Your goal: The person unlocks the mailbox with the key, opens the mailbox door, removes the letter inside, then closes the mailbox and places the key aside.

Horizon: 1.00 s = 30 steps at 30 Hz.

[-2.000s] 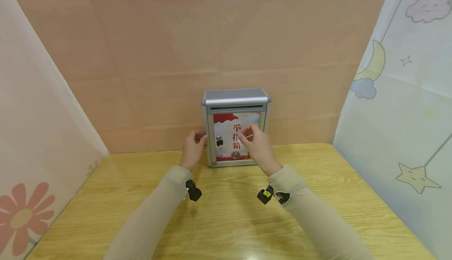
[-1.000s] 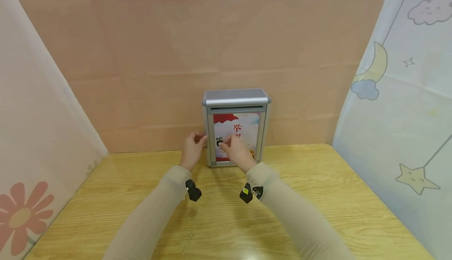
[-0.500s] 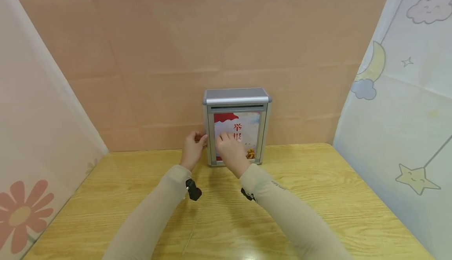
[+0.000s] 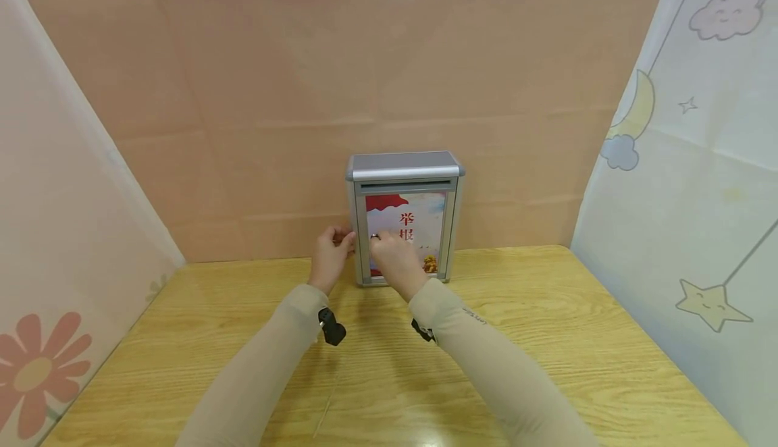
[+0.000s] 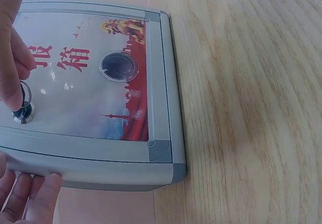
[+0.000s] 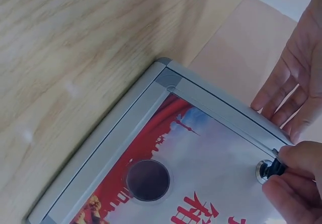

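Note:
A silver metal suggestion box [image 4: 401, 167] with a printed front panel and a slot near its top stands upright at the back of the table. My right hand [image 4: 398, 258] pinches a black-headed key [image 6: 276, 166] between thumb and forefinger. That key sits in the round chrome lock [image 6: 261, 171] on the panel's left side. A metal ring [image 5: 26, 94] hangs from it in the left wrist view. My left hand [image 4: 330, 254] rests against the box's left side, its fingers [image 6: 277, 97] fairly straight along the frame. In the head view the right hand covers most of the lock.
The wooden table [image 4: 529, 339] spreads out in front of the box. Behind it hangs a plain peach-coloured cloth [image 4: 273, 96]. Printed cloth walls stand at both sides, one with a flower [image 4: 36, 373], the other with a star [image 4: 714, 305].
The right hand moved left and down across the panel to the lock, and its wrist turned over so the back of the hand now shows. The left hand stays at the box's side.

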Available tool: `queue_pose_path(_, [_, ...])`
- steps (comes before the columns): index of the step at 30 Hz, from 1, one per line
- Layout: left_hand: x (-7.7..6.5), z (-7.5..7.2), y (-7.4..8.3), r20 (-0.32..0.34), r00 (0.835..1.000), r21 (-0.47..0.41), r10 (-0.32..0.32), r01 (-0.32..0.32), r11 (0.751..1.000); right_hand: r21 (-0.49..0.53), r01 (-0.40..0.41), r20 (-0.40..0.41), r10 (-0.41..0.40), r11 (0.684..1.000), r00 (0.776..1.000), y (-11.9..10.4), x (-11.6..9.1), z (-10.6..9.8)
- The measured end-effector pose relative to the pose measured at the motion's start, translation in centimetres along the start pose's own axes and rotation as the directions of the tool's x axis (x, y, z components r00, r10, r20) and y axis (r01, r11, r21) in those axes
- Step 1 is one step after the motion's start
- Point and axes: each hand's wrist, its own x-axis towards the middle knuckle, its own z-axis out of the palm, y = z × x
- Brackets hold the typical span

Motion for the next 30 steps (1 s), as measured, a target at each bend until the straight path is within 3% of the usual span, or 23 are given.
queue_pose_path(3, [-0.1, 0.1, 0.0, 0.000, 1.000, 0.003, 0.002, -0.002, 1.000, 0.014, -0.001, -0.005, 0.001, 1.000, 1.000, 0.1, 0.0, 0.1])
queue_pose_path(7, [-0.2, 0.1, 0.0, -0.005, 1.000, 0.003, 0.010, -0.010, 1.000, 0.027, -0.022, -0.079, 0.024, 0.999, 0.997, 0.2, -0.1, 0.7])
queue_pose_path(10, [-0.2, 0.0, 0.0, -0.006, 1.000, 0.009, 0.010, -0.010, 1.000, 0.128, -0.088, -0.116, 0.103, 0.988, 0.988, 0.2, -0.3, 1.1])
queue_pose_path(12, [-0.2, -0.1, -0.1, 0.002, 1.000, 0.011, 0.007, -0.007, 1.000, 0.232, -0.143, -0.107, 0.172, 0.962, 0.979, 0.2, -0.4, 1.2])
queue_pose_path(15, [-0.2, -0.1, 0.0, 0.009, 1.000, 0.006, 0.003, -0.003, 1.000, 0.410, -0.243, -0.054, 0.290, 0.879, 0.956, 0.2, -0.4, 1.4])
queue_pose_path(17, [-0.3, -0.1, 0.1, 0.012, 1.000, -0.003, 0.002, -0.002, 1.000, 0.506, -0.311, -0.002, 0.361, 0.804, 0.932, 0.1, -0.4, 1.5])
queue_pose_path(21, [-0.3, -0.1, 0.3, 0.008, 1.000, 0.000, -0.002, 0.002, 1.000, 0.664, -0.421, 0.111, 0.475, 0.618, 0.873, 0.1, -0.4, 1.8])
queue_pose_path(25, [-0.3, 0.0, 0.2, 0.000, 1.000, -0.003, 0.001, -0.001, 1.000, 0.774, -0.455, 0.173, 0.544, 0.440, 0.821, 0.1, -0.5, 2.0])
queue_pose_path(28, [-0.2, 0.1, 0.0, -0.007, 1.000, -0.003, 0.006, -0.006, 1.000, 0.811, -0.455, 0.191, 0.569, 0.368, 0.800, 0.1, -0.6, 2.2])
queue_pose_path(30, [-0.2, 0.1, -0.1, -0.011, 1.000, -0.006, 0.009, -0.009, 1.000, 0.819, -0.456, 0.197, 0.574, 0.349, 0.794, 0.1, -0.6, 2.2])
